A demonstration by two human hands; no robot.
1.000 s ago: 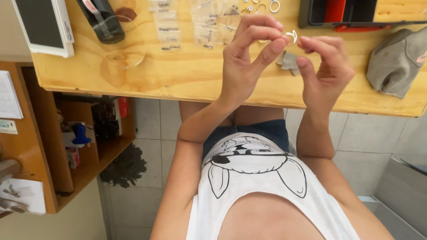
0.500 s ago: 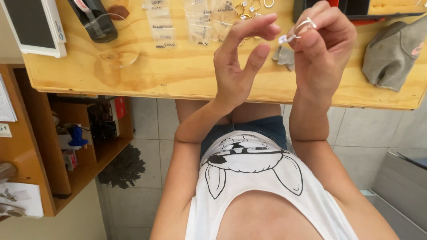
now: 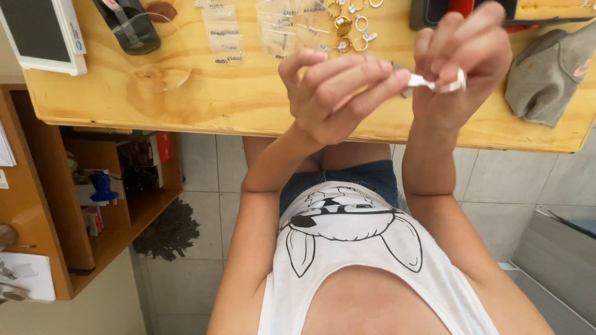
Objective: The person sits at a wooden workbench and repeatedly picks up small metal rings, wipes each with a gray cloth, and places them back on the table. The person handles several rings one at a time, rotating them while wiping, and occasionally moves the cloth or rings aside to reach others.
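From the head camera, the right hand pinches a silver ring above the wooden table. The left hand, fingers curled, grips the small white tag attached to it. Beyond lie loose rings, clear packets, a grey cloth and a tablet.

Small rings lie on the table, between plastic bags and cloth.

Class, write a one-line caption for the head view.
Both hands, left hand and right hand, pinch a small white ring above wooden table.
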